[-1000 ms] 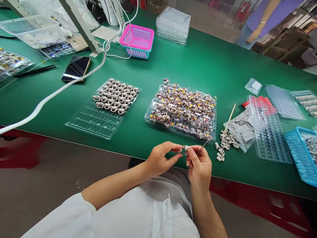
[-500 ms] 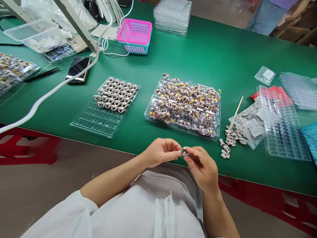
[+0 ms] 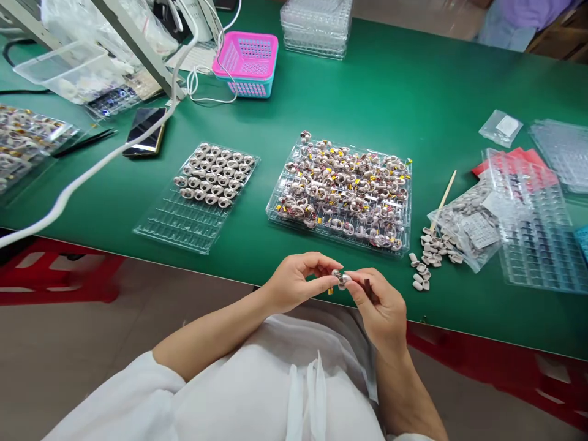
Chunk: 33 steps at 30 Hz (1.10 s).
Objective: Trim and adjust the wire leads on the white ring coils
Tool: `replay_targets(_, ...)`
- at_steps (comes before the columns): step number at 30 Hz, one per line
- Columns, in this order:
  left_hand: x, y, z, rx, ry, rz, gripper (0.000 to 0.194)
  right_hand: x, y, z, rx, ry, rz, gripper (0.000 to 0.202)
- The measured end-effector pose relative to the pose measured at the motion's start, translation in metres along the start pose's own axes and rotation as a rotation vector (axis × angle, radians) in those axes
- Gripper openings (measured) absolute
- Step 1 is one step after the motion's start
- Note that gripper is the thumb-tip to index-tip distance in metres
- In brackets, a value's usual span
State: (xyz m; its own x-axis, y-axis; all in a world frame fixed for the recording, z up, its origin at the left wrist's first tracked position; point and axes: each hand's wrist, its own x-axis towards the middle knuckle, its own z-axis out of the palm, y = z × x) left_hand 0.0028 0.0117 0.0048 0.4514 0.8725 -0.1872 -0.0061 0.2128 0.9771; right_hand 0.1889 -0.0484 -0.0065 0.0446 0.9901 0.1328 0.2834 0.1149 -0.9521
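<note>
Between the fingertips of my left hand [image 3: 298,280] and my right hand [image 3: 379,306] is a small ring-shaped piece [image 3: 340,279], pinched from both sides near the table's front edge. A yellow bit hangs under my left fingertips, and something dark shows within my right hand's fingers. Beyond my hands lies a clear tray [image 3: 408,236] heaped with ring-shaped pieces that carry yellow and red bits. To its left, another clear tray [image 3: 177,225] has rows of pale ring-shaped pieces in its far part. Loose pale pieces [image 3: 432,250] lie to the right of my right hand.
A plastic bag of pale pieces [image 3: 478,229], a wooden stick [image 3: 444,199] and clear trays [image 3: 539,226] lie at the right. Farther back are a pink basket [image 3: 250,55], stacked trays [image 3: 315,30] and a phone [image 3: 144,131]. A white cable [image 3: 96,174] crosses the left side.
The ring-shaped piece has turned between my fingers. A yellow bit now shows below my left fingertips and a dark thing at my right fingers. The view has shifted slightly.
</note>
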Motion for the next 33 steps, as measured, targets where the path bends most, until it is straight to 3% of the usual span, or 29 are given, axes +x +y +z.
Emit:
replay_targets(5, -0.001, 0.004, 0.002, 0.101, 0.016, 0.003, 0.025, -0.001, 0.000, 0.004, 0.037, 0.018, 0.077, 0.016)
replay_targets(15, 0.001, 0.005, -0.001, 0.125, -0.006, 0.012, 0.022, -0.001, 0.000, 0.010, 0.009, 0.043, 0.014, 0.017)
replay_targets(25, -0.003, -0.004, 0.001, 0.414, 0.073, 0.394, 0.019, 0.000, 0.003, 0.012, -0.069, 0.079, -0.026, 0.016)
replay_targets(33, -0.003, -0.003, 0.001, 0.358, 0.091, 0.385, 0.021, 0.003, 0.002, 0.014, 0.013, 0.065, 0.089, 0.013)
